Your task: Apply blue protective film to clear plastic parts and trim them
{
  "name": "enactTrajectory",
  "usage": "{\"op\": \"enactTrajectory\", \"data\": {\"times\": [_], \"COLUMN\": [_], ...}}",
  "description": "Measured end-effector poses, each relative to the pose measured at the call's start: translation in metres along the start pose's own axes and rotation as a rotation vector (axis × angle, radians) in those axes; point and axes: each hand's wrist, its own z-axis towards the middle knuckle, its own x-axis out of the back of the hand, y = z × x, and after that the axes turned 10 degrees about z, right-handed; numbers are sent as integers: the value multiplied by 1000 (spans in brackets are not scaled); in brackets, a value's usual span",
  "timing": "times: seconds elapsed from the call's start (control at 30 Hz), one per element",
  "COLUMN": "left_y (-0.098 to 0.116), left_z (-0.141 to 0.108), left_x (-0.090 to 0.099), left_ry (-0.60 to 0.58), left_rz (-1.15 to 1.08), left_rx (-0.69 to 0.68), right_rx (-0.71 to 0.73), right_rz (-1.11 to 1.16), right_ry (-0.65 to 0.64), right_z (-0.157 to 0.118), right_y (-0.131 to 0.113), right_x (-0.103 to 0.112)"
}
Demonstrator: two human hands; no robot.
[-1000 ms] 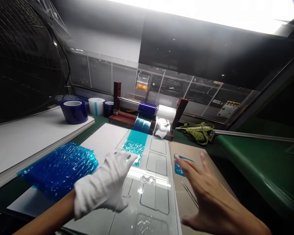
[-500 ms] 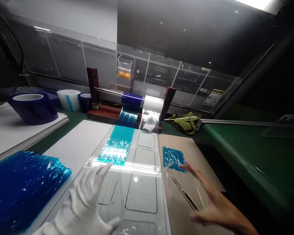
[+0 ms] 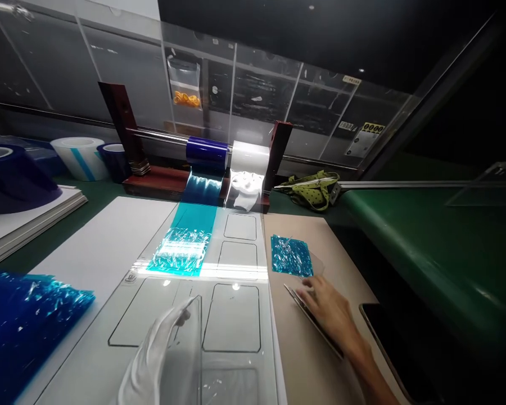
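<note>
My left hand [image 3: 145, 360], in a white glove, grips a small clear plate [image 3: 188, 349] by its edges, tilted up above the outlined template sheet [image 3: 240, 284]. Bare and curled, my right hand [image 3: 331, 309] lies over a pair of metal tweezers [image 3: 293, 293] on the tan board [image 3: 316, 228], its fingertips at the tweezers' near-tip part. Part of the tweezers is hidden under the hand. Just beyond my right fingers is a stack of square blue film pieces [image 3: 290, 256]. A blue film strip [image 3: 194, 219] runs down from a dark blue roll [image 3: 206, 152] onto the template.
A dark red stand [image 3: 156, 183] holds the blue roll and a white roll [image 3: 249, 157]. Tape rolls [image 3: 78, 157] stand at the left, above a heap of blue film [image 3: 21, 332]. A green dotted pouch [image 3: 314, 188] lies behind; a dark phone-like slab [image 3: 392, 343] is at right.
My right hand has moved from beside the blue film stack down to the tweezers, its fingers closing. My left hand has turned, raising the clear plate. The view has shifted right and down.
</note>
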Motion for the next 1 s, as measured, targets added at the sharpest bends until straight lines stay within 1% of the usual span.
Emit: {"op": "enactTrajectory", "data": {"times": [0.1, 0.13, 0.2, 0.27, 0.37, 0.4, 0.47, 0.53, 0.57, 0.63, 0.7, 0.73, 0.8, 0.87, 1.0], "left_y": [1, 1, 3, 5, 12, 15, 21, 27, 30, 36, 42, 44, 49, 54, 62], "left_z": [1, 0, -2, -4, -5, -6, -7, -8, -9, -11, -12, -12, -13, -14, -14], "left_x": [-12, -13, -14, -11, -4, -2, 0, 2, 3, 4, 7, 9, 13, 17, 20], "left_ry": [-42, -54, -75, -101, -140, -153, -174, -186, -190, -194, -191, -182, -155, -135, -142], "left_rz": [-53, -69, -83, -79, -53, -45, -32, -36, -46, -71, -90, -97, -112, -127, -133], "left_rx": [9, 7, -14, -41, -75, -86, -110, -129, -136, -146, -162, -171, -195, -218, -255], "right_rx": [-43, -52, -49, -38, -18, -9, 24, 77, 105, 126, 88, 54, 14, 11, 38], "right_rz": [19, 39, 112, 298, 667, 753, 835, 878, 902, 958, 999, 1005, 982, 944, 940], "right_ry": [-3, -3, -25, -81, -204, -231, -245, -250, -281, -392, -493, -517, -507, -477, -420], "right_z": [-16, -19, -28, -42, -74, -85, -103, -114, -116, -115, -112, -111, -111, -113, -120], "right_y": [-19, -25, -38, -57, -94, -107, -129, -144, -148, -151, -151, -151, -152, -152, -146], "right_x": [-13, -14, -10, 0, 16, 19, 21, 19, 17, 14, 15, 17, 21, 24, 17]}}
